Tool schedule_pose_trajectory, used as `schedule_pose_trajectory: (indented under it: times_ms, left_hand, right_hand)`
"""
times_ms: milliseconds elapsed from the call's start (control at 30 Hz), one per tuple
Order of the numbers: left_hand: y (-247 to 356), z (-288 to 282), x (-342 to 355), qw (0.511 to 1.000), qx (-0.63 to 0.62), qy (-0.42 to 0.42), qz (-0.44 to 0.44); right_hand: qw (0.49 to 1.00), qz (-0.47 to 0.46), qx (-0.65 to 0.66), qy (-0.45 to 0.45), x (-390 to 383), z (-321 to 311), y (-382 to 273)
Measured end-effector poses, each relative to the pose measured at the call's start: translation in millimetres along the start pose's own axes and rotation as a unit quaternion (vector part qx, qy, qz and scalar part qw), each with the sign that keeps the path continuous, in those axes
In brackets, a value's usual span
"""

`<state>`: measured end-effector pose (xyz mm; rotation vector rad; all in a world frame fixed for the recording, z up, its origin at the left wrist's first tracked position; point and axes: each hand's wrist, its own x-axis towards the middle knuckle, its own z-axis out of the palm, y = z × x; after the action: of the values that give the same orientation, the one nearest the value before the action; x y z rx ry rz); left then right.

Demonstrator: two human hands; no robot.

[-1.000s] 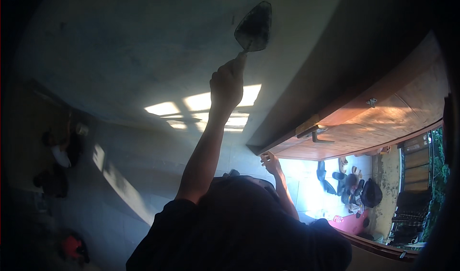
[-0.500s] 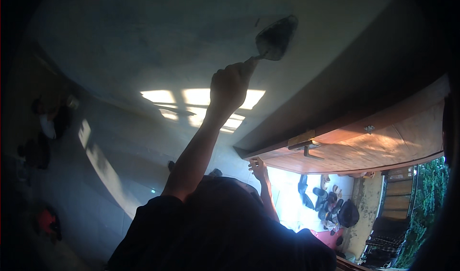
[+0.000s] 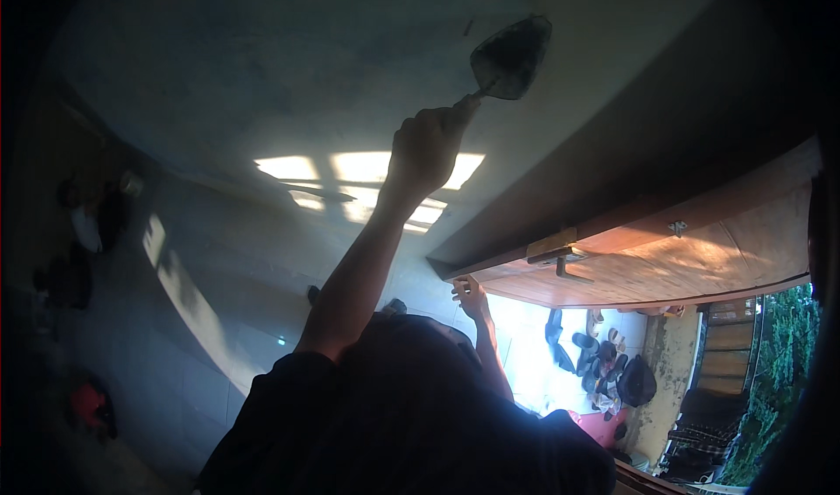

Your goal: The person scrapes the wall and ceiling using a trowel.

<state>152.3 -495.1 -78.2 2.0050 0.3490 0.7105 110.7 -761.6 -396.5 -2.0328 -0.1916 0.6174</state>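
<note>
My left hand (image 3: 426, 151) is raised in front of the pale wall (image 3: 262, 75), closed round the handle of a trowel (image 3: 512, 57). Its broad, dark blade points up and right, at or close to the wall; whether it touches is unclear. Lower down, my right hand (image 3: 470, 295) is beside the lower edge of a wooden door (image 3: 647, 259). Its fingers are loosely bent and apart, and I see nothing in them. Whether they touch the door edge is hard to tell.
The door has a lever handle (image 3: 570, 270). Shoes (image 3: 595, 364) lie on the bright floor beyond it. Window light (image 3: 363, 175) falls on the wall. At the dim left are a person (image 3: 92, 219) and a red object (image 3: 87, 403). Green foliage (image 3: 781, 381) shows at the far right.
The trowel and my left hand have moved slightly up and right along the wall. My right hand stays by the door edge, and the whole view has shifted a little.
</note>
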Motion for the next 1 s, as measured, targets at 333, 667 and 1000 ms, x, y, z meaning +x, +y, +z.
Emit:
schedule_pose_trajectory:
  times_ms: [333,667,1000]
  left_hand:
    - [-11.4,-8.0,0.8,0.996,0.007,-0.077,0.047]
    - [-24.3,15.4,-14.9,0.998,-0.032,-0.051,0.032]
    - [-39.8,50.8,-36.9,0.986,-0.082,-0.049,-0.135]
  right_hand:
    - [1.000,0.007,-0.007,-0.005,-3.4,-0.1,4.9]
    - [0.999,0.015,0.015,0.040,-4.6,-10.7,1.7]
    - [0.999,0.032,0.000,0.021,-4.6,-0.7,16.0]
